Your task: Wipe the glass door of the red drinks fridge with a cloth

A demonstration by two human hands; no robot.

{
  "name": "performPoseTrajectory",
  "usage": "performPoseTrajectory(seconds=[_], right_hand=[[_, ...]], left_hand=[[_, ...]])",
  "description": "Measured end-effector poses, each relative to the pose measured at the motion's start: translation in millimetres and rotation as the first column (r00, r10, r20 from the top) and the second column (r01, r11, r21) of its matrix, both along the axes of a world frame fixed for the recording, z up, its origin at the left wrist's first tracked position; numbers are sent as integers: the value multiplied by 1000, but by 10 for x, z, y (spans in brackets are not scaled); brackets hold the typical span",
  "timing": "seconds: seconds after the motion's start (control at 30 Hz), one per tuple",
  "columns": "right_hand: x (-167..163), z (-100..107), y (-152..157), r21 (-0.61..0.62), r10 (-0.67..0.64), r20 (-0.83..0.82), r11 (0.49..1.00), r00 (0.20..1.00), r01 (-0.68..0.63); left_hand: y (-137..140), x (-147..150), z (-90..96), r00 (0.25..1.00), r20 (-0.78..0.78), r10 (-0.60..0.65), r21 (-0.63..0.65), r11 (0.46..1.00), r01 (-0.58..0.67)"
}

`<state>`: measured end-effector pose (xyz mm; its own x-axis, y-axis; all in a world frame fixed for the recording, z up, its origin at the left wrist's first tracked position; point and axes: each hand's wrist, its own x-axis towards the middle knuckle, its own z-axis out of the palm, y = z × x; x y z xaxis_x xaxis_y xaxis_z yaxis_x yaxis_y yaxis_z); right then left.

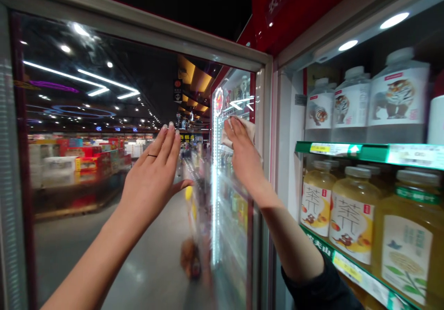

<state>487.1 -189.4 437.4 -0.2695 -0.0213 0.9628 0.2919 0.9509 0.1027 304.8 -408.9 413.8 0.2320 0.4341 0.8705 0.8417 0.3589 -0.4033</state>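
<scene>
Left hand (pixel 151 169): fingers straight and together, thumb stuck out, up at the glass door (pixel 156 34). Right hand's (pixel 244 162) got fingers stretched flat over a pale cloth (pixel 250 128) near the door's right edge. Bottles (pixel 352 222) on shelves beside it, blurry store displays (pixel 90 162) way past the glass.

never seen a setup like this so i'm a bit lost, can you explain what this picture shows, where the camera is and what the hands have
There's no mechanical grip here: these are a person's bare hands, seen by a camera worn on that person's head. Ahead is a framed glass door. The left hand is open, palm toward the glass; whether it touches is hard to tell. The right hand has a pale cloth under its outstretched fingers, at the glass. To the right, tiger-label bottles stand on the upper shelf, with yellowish drink bottles below.
</scene>
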Motion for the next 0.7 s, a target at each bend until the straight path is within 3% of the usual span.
performPoseTrajectory(seconds=[0.1, 0.17, 0.27, 0.33, 0.43, 0.57, 0.7], right_hand=[[82, 78, 164, -73, -35, -46, 997, 998, 32], [128, -12, 191, -117, -74, -86, 991, 994, 64], [98, -215, 30, -88, -49, -36, 995, 998, 46], [18, -235, -119, -41, -14, 36, 999, 999, 15], [-82, -37, -194, -24, 0, 67, 1000, 998, 1], [-35, 157, 3, -95, -44, -42, 995, 998, 40], [19, -82, 60, -117, -74, -114, 991, 991, 61]], left_hand=[[-16, 13, 0, 1000, 8, 10, -3, 1000, -10], [-18, 26, 0, 1000, 10, 12, -6, 1000, -12], [-16, 48, 9, 1000, 23, 3, -16, 1000, -3], [-18, 60, 21, 999, 40, 5, -24, 1000, -4], [-24, 73, 34, 998, 59, 27, -40, 999, -25], [-16, 85, 33, 996, 62, 63, -42, 997, -60], [2, 100, 32, 994, 76, 73, -41, 997, -70]])
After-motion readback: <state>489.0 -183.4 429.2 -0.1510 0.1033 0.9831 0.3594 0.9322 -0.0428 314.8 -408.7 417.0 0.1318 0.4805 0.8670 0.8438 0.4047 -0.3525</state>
